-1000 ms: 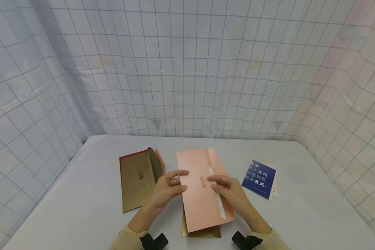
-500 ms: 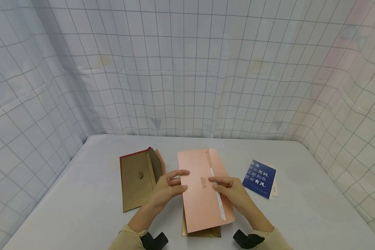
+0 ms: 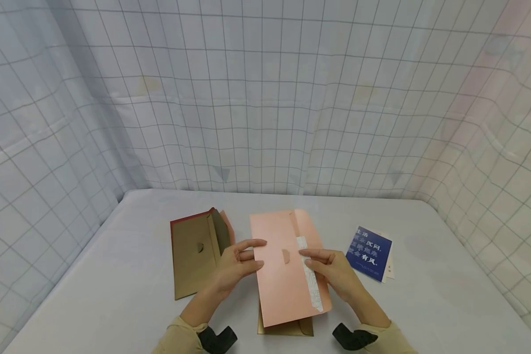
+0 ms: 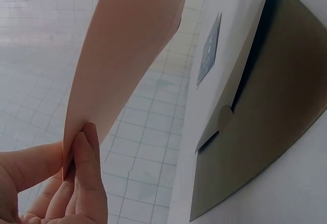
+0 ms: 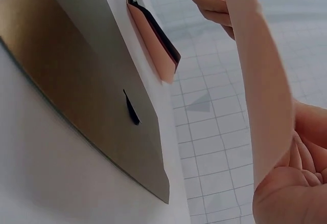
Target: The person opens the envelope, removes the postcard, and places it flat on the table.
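A pink envelope (image 3: 276, 290) is held up at the middle with its flap unfolded to the right. My left hand (image 3: 232, 269) pinches its left edge between thumb and fingers, as the left wrist view also shows. From the opening a strip of a white patterned paper card (image 3: 313, 290) sticks out. My right hand (image 3: 332, 269) pinches this card at its upper part, in front of the flap. Most of the card is hidden inside the envelope. Beneath lies a gold envelope (image 3: 287, 330), largely covered in the head view; the wrist views show more of it.
To the left lies a second gold envelope (image 3: 190, 260) with a red edge and a notch, a bit of pink paper (image 3: 227, 225) showing behind it. A blue card (image 3: 369, 253) with white lettering rests at the right on paler cards. Gridded curtains (image 3: 265, 98) surround the white table (image 3: 128, 236).
The white strip has widened at the envelope's opening as my right hand has shifted slightly right. My left hand has kept its pinch on the envelope, nearly in place.
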`<state>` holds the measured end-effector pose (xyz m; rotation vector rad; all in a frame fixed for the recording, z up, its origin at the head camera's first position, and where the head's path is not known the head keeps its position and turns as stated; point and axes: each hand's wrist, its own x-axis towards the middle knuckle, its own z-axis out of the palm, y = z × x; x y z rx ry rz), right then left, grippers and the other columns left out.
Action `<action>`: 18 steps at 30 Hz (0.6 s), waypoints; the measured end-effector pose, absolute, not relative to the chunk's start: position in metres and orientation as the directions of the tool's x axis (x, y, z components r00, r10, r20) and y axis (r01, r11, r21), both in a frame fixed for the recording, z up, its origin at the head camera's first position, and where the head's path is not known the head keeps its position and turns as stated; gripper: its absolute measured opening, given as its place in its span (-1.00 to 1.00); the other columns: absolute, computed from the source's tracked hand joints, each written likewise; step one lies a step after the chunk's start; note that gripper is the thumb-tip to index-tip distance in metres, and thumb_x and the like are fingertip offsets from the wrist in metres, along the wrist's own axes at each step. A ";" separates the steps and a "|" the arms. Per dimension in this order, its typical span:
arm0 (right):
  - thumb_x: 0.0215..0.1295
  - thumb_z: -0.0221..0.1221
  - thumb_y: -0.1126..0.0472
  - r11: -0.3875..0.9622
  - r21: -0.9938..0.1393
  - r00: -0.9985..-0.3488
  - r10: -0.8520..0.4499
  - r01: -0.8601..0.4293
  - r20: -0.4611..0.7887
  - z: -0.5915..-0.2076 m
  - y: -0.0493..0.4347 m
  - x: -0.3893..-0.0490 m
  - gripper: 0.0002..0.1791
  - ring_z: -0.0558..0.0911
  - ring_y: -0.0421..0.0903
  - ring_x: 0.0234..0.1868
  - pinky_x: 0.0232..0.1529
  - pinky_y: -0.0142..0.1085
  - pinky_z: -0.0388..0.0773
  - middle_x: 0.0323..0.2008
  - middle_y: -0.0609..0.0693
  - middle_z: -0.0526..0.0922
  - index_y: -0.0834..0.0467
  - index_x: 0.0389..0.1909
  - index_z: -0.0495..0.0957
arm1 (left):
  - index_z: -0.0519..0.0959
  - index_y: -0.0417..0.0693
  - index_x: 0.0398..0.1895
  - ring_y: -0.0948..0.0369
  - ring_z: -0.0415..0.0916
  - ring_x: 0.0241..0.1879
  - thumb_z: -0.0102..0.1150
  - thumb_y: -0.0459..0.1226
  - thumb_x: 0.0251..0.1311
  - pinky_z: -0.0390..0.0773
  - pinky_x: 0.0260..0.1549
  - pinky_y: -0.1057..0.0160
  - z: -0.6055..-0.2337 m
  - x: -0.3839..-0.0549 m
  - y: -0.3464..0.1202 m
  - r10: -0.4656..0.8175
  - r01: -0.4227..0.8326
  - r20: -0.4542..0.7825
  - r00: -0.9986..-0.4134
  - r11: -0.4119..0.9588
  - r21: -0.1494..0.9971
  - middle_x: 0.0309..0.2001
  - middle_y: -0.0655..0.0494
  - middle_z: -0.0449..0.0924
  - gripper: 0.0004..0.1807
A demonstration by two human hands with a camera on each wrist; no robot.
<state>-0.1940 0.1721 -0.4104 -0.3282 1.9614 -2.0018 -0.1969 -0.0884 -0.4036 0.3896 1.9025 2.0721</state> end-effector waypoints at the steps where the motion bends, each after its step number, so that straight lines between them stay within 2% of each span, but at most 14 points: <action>1: 0.29 0.13 0.21 -0.008 -0.998 -0.925 -0.376 0.065 -0.057 -0.410 0.173 -0.194 -0.49 0.65 -0.33 -0.21 -0.21 -0.44 0.60 -0.20 -0.30 0.67 0.41 0.18 0.38 | 0.33 -0.30 0.23 0.39 0.54 -0.26 0.18 -0.43 0.12 0.55 -0.20 0.40 -0.403 -0.197 -0.089 0.392 -0.033 0.001 -0.920 -0.080 0.996 -0.15 0.15 0.67 -0.44; 7: 0.28 0.14 0.22 0.016 -0.998 -0.927 -0.369 0.064 -0.066 -0.408 0.175 -0.195 -0.47 0.67 -0.30 -0.21 -0.20 -0.41 0.61 -0.18 -0.22 0.68 0.43 0.19 0.36 | 0.32 -0.30 0.24 0.39 0.54 -0.25 0.19 -0.42 0.12 0.55 -0.20 0.40 -0.402 -0.198 -0.092 0.393 -0.037 -0.002 -0.920 -0.080 0.996 -0.10 0.08 0.67 -0.42; 12: 0.25 0.18 0.20 0.125 -0.992 -0.938 -0.341 0.029 -0.071 -0.406 0.176 -0.194 -0.48 0.63 -0.32 -0.23 -0.20 -0.43 0.60 -0.05 0.04 0.67 0.38 0.17 0.41 | 0.32 -0.30 0.24 0.38 0.57 -0.20 0.19 -0.43 0.12 0.56 -0.17 0.40 -0.403 -0.199 -0.092 0.391 -0.044 -0.010 -0.920 -0.077 0.996 0.01 -0.08 0.62 -0.42; 15: 0.23 0.20 0.19 0.169 -0.985 -0.941 -0.332 0.016 -0.072 -0.405 0.177 -0.195 -0.49 0.63 -0.32 -0.23 -0.20 -0.43 0.59 0.02 0.21 0.62 0.37 0.16 0.43 | 0.32 -0.30 0.25 0.39 0.57 -0.21 0.19 -0.43 0.12 0.56 -0.18 0.40 -0.403 -0.200 -0.092 0.393 -0.044 -0.012 -0.919 -0.073 0.996 0.01 -0.07 0.63 -0.42; 18: 0.22 0.21 0.20 0.177 -0.984 -0.941 -0.332 0.015 -0.074 -0.405 0.178 -0.195 -0.48 0.64 -0.32 -0.22 -0.20 -0.43 0.60 0.04 0.28 0.59 0.37 0.15 0.43 | 0.31 -0.29 0.26 0.40 0.57 -0.22 0.19 -0.43 0.12 0.56 -0.18 0.40 -0.403 -0.200 -0.093 0.396 -0.048 -0.017 -0.918 -0.068 0.997 -0.01 -0.01 0.64 -0.41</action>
